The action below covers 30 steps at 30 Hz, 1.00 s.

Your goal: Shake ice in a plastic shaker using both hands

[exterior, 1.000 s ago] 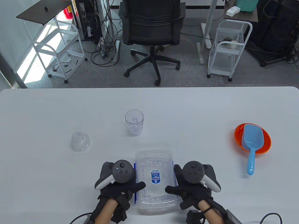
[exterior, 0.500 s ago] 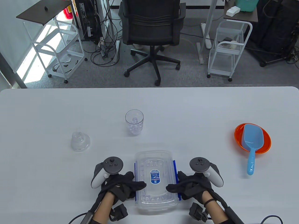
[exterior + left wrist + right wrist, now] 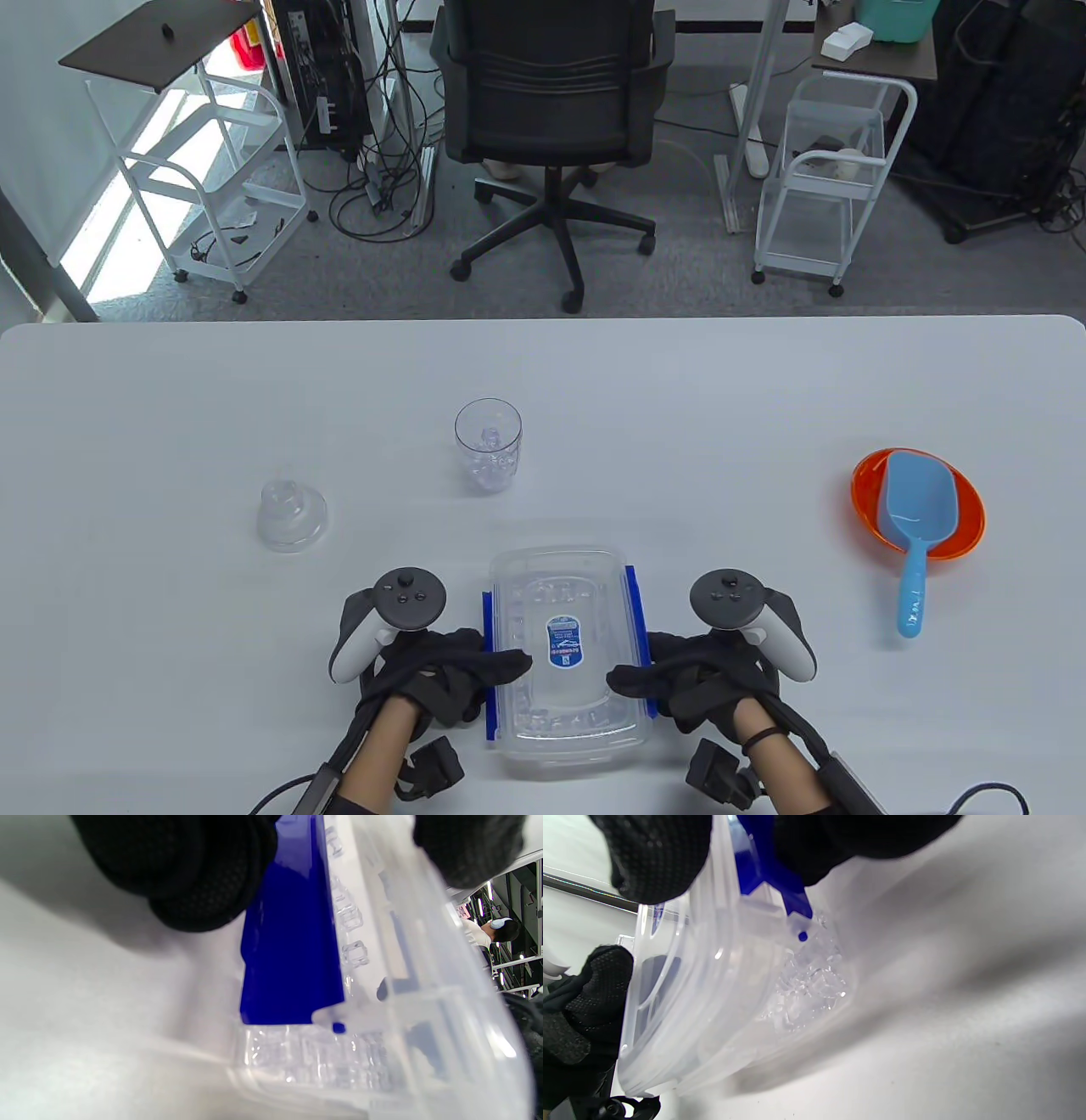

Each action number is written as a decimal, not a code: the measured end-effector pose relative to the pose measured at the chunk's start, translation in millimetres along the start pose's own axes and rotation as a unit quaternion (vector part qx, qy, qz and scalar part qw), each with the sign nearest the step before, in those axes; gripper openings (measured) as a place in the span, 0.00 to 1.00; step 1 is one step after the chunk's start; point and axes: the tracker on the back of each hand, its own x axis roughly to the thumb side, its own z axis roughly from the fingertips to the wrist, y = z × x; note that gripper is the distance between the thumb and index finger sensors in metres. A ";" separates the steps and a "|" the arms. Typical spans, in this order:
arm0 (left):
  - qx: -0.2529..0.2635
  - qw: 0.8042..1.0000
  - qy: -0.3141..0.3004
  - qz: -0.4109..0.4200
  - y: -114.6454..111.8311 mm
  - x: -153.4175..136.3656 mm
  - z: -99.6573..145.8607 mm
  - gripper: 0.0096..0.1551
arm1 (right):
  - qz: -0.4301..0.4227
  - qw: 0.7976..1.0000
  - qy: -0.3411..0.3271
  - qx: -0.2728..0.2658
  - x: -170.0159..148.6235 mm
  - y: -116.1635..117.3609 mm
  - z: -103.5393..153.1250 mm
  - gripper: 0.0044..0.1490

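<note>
1. Fingers of left hand curled under the blue clip on the left side of the ice container, thumb laid over the lid edge; gripping it.
2. Fingers of right hand curled likewise round the blue clip on the right side, thumb on the lid; gripping it too.
3. Both clips swung outward from the container walls, as seen in the wrist views; apparently unlatched or mid-unlatching, lid not yet lifted off.
4. Ice visible through the clear wall, heaped along the near end of the container, which sits at the near table edge between the hands.
5. Shaker cup standing upright and open towards the middle of the table, well apart from both hands; contents hard to make out through the clear plastic.
6. Shaker lid resting separately to the left of the cup, off it.
7. Blue scoop lying in the orange bowl at far right, untouched.
8. Judged progress: very early. Opening of the ice container under way only.
9. Left to do, by judgement: lift lid, scoop ice into cup, fit shaker lid, grasp with both hands, shake.
</note>
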 end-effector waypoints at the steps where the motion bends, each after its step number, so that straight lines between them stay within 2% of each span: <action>1: 0.006 1.000 0.001 -0.009 0.5 1.0 0.4 0.63 | 0.001 1.000 0.000 -0.001 0.1 0.0 -0.1 0.62; 9: 0.042 0.998 0.013 -0.047 6.3 4.8 4.4 0.60 | 0.007 1.000 0.000 -0.003 0.7 0.4 -0.4 0.62; 16: 0.098 0.987 0.011 -0.130 14.1 15.4 13.0 0.50 | 0.017 1.000 0.000 -0.010 1.2 0.4 -0.6 0.61; 22: 0.108 0.986 0.005 -0.129 15.1 18.0 15.6 0.46 | 0.024 1.000 0.000 -0.014 1.8 0.6 -0.8 0.61; 27: 0.092 0.992 0.004 -0.081 11.9 12.1 13.1 0.48 | 0.025 1.000 0.000 -0.017 1.7 0.8 -0.6 0.60; 30: 0.095 0.992 0.003 -0.084 12.0 14.4 14.6 0.47 | 0.026 0.999 0.001 -0.018 1.9 1.1 -0.7 0.60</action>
